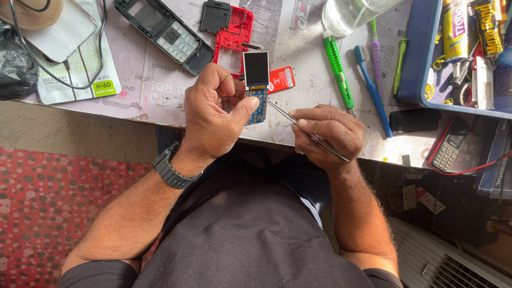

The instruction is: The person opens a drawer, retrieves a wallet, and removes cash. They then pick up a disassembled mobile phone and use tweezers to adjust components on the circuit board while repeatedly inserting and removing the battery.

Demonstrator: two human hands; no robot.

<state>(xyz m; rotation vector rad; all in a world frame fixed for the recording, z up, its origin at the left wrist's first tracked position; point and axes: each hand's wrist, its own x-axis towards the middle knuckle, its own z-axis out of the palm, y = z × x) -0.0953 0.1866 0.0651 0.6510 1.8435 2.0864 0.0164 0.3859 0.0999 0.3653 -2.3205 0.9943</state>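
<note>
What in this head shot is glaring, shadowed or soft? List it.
Head view: daylight is bright over the worktable; glare whitens the clear container at the top edge; the small screen on the circuit board in the left hand reads dark; the tweezers in the right hand stay sharp; under the table is shadowed.

Bare worktop (304,58) lies open just beyond the hands. To its left sit a red frame (233,33) and a phone shell (165,31); to its right a green knife (337,66), a toothbrush (372,88) and a blue tray (421,53) block passage.
</note>
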